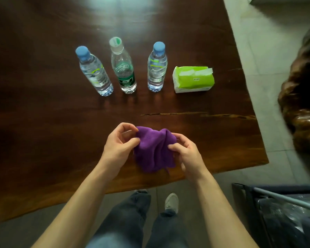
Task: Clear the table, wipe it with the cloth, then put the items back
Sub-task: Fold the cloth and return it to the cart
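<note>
A crumpled purple cloth [153,149] is held just above the near edge of the dark wooden table [43,113]. My left hand [119,142] pinches its left side and my right hand [185,152] grips its right side. Farther back three clear water bottles stand upright in a row: a blue-capped bottle [95,73] on the left, a white-capped bottle with a green label [123,67] in the middle, and a second blue-capped bottle [157,68] on the right. A green and white tissue pack [193,79] lies to the right of them.
The table's right edge runs along a pale tiled floor [268,51]. A dark carved wooden seat [301,104] stands at the right. A bin with a plastic liner [283,215] sits at the lower right. My legs and a white shoe [171,202] show below the table's near edge.
</note>
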